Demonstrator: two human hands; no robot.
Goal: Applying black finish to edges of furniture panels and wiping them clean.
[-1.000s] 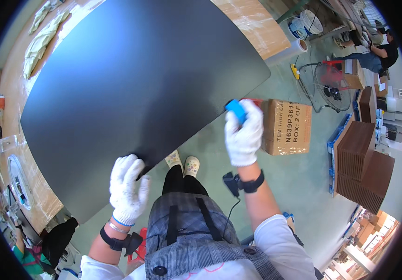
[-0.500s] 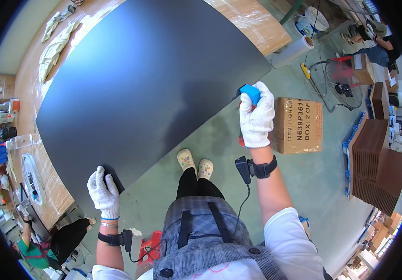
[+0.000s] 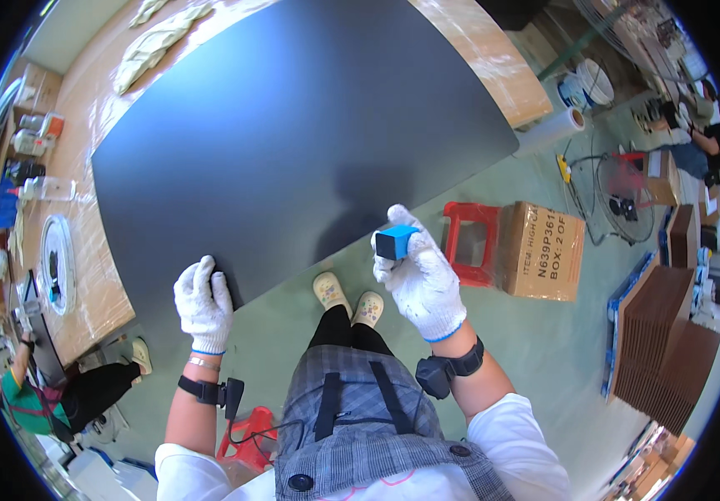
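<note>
A large dark grey sheet-like panel [image 3: 293, 142] lies across the table, its near edge running slantwise in front of me. My left hand [image 3: 204, 305], in a white knit glove, rests at the panel's near left edge with its fingers stretched out, holding nothing. My gloved right hand [image 3: 428, 288] grips a small blue block [image 3: 400, 240] with a black face between thumb and fingers. That block is held just off the panel's near edge, its black face turned to the left. My palm hides part of it.
A wrapped table [image 3: 84, 309] carries cream gloves [image 3: 155, 50], bottles [image 3: 51, 189] and a roll of clear tape or film [image 3: 57, 263]. To the right stand a red stool [image 3: 458, 242], a carton [image 3: 544, 252], a fan [image 3: 625, 196] and stacked brown boards [image 3: 656, 301]. A co-worker [image 3: 51, 401] is at lower left.
My right hand has moved left and toward me with the blue block, turning it so its black face shows and uncovering the red stool. My left hand stays at the panel's edge. The view has shifted.
</note>
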